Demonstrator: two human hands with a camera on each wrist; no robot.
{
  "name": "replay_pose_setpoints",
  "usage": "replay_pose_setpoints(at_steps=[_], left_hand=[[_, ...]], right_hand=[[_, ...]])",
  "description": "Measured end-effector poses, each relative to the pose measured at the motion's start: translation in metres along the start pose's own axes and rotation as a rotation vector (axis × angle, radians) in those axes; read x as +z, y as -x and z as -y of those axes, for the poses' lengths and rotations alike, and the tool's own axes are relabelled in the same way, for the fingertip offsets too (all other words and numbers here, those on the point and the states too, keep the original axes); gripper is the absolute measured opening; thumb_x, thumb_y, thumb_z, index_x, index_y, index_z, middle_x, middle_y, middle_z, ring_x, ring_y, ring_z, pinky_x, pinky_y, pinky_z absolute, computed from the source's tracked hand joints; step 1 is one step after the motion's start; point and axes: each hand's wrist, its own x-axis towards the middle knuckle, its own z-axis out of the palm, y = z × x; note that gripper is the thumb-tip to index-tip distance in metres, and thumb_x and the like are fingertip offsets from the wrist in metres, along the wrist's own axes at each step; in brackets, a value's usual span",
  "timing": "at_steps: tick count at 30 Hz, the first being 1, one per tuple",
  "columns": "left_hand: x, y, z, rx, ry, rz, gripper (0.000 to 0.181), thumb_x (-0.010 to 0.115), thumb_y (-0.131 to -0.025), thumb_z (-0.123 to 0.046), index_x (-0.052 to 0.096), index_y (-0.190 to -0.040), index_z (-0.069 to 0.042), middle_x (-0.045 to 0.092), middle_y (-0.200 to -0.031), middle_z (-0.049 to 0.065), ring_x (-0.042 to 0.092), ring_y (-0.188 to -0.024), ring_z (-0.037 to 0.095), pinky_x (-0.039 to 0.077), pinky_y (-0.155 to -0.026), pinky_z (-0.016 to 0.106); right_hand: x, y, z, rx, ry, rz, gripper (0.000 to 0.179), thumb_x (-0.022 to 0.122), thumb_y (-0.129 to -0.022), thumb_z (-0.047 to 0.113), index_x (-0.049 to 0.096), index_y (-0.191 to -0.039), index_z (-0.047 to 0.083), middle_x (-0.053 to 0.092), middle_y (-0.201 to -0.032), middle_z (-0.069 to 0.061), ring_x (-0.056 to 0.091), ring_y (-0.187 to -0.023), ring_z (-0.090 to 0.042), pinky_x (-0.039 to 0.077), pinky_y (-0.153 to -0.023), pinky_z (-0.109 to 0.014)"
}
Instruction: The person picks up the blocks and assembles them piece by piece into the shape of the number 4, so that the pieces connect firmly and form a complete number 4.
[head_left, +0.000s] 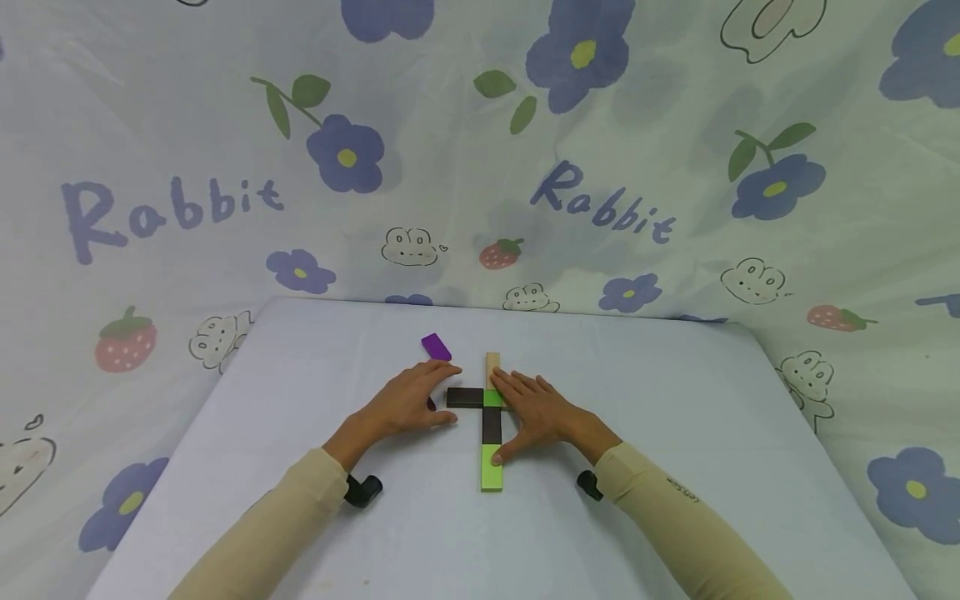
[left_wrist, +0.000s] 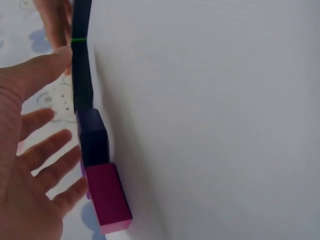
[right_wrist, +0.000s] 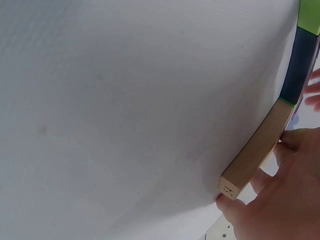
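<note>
On the white table, wooden blocks make a cross: a black block (head_left: 465,397) at left, a green block (head_left: 492,397) in the middle, a dark block (head_left: 491,425) and a lime block (head_left: 491,477) nearer, and a plain wood block (head_left: 492,367) at the far end. My right hand (head_left: 538,414) spreads over the cross's right side, fingertips at the plain wood block and thumb at the lime one. Under it lies another plain wood block (right_wrist: 257,147). My left hand (head_left: 401,402) hovers left of the black block, fingers apart, holding nothing.
A purple block (head_left: 436,347) lies behind my left hand. In the left wrist view, a magenta block (left_wrist: 108,197) and a navy block (left_wrist: 93,137) stand near my left fingers. A patterned cloth (head_left: 465,167) hangs behind the table.
</note>
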Motion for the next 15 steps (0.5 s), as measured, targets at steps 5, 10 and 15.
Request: replay_pose_setpoints(at_steps=[5,10,15], left_hand=[[-0.001,0.005,0.003,-0.033,0.011,0.007,0.076,0.081,-0.085,-0.040,0.050,-0.148,-0.013,0.047,-0.152,0.014,0.043,-0.139,0.037,0.035,-0.113,0.057],[0.000,0.009,0.008,-0.042,0.007,-0.005,0.075,0.081,-0.084,-0.039,0.051,-0.148,-0.013,0.048,-0.151,0.014,0.045,-0.137,0.037,0.036,-0.112,0.057],[-0.002,0.014,0.013,-0.045,0.002,-0.012,0.073,0.081,-0.085,-0.038,0.052,-0.147,-0.011,0.050,-0.148,0.016,0.047,-0.135,0.037,0.037,-0.112,0.057]], right_hand=[[0.000,0.000,0.000,-0.001,0.012,0.002,0.136,0.074,-0.063,0.083,0.007,-0.164,0.020,0.005,-0.170,0.004,0.010,-0.155,-0.025,0.010,-0.123,-0.054],[0.001,0.000,0.000,0.008,0.011,0.005,0.136,0.074,-0.063,0.083,0.007,-0.164,0.021,0.005,-0.170,0.004,0.010,-0.155,-0.024,0.009,-0.123,-0.054],[0.002,-0.001,0.000,0.010,0.008,0.002,0.136,0.075,-0.063,0.082,0.008,-0.164,0.021,0.006,-0.170,0.003,0.010,-0.155,-0.025,0.009,-0.122,-0.055]])
